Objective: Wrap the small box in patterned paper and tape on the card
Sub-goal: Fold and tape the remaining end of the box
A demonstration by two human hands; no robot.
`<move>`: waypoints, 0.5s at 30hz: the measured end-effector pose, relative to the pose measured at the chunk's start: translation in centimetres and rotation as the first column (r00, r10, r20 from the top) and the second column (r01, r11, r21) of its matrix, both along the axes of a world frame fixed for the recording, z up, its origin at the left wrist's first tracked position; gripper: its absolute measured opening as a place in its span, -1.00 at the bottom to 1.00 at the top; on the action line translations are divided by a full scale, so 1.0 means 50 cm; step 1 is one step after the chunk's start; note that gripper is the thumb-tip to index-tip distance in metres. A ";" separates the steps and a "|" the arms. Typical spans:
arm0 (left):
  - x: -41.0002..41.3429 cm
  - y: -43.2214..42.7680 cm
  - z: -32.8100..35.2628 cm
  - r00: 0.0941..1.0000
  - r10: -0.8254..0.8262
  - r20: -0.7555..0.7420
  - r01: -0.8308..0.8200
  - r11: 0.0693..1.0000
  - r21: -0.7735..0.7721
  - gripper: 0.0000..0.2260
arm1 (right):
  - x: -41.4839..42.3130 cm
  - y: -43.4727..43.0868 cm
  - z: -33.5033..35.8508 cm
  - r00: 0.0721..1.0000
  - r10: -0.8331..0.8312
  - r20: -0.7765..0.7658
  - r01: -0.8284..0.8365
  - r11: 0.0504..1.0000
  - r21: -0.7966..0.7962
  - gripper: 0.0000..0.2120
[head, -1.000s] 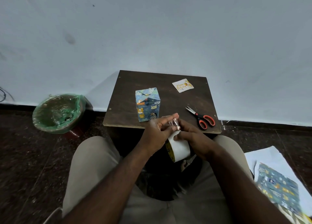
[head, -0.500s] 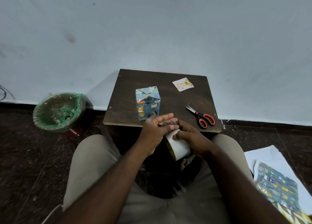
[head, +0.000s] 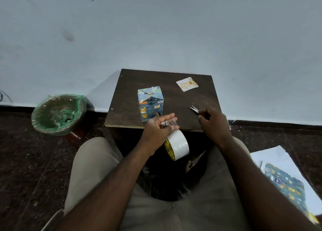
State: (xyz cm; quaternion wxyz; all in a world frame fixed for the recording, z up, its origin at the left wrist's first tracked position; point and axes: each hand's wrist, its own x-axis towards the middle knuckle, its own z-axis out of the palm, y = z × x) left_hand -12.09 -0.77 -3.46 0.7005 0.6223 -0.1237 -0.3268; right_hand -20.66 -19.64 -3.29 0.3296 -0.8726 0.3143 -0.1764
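I see the left hand [head: 156, 131] pinching a clear strip pulled from the tape roll [head: 179, 144], which hangs just below it. The right hand [head: 214, 122] curls over the handles of the scissors [head: 194, 108]. The wrapped box [head: 150, 105] stands upright on the surface [head: 165, 77]. The card [head: 187, 84], reading "Happy Birthday", lies well apart from it.

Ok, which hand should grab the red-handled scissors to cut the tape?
Right. The right hand lies over the red-handled scissors on the dark wooden table; the left hand pinches the clear tape strip, white tape roll hanging from it.
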 end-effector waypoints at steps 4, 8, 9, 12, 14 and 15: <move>0.003 0.001 -0.002 1.000 0.018 0.000 -0.018 1.000 0.006 -0.66 | 0.014 -0.042 -0.004 0.973 -0.056 -0.223 0.010 0.979 -0.205 -0.78; 0.006 0.004 -0.006 0.999 0.032 0.006 -0.032 0.999 0.004 -0.67 | 0.017 -0.053 -0.022 0.907 -0.099 -0.409 0.000 0.972 -0.233 -0.76; 0.007 0.005 -0.005 0.999 0.032 0.005 -0.032 0.999 0.005 -0.67 | 0.016 -0.053 -0.029 0.896 -0.096 -0.433 -0.008 0.973 -0.232 -0.77; 0.008 0.005 -0.006 1.000 0.030 0.001 -0.030 1.000 0.004 -0.67 | 0.014 -0.053 -0.039 0.890 -0.097 -0.445 -0.015 0.970 -0.241 -0.77; 0.009 0.004 -0.007 1.000 0.030 0.005 -0.030 1.000 0.006 -0.67 | 0.016 -0.054 -0.039 0.886 -0.118 -0.447 -0.002 0.966 -0.260 -0.78; 0.009 0.004 -0.009 1.000 0.028 0.009 -0.028 1.000 0.010 -0.67 | 0.016 -0.057 -0.038 0.879 -0.133 -0.458 -0.004 0.958 -0.286 -0.77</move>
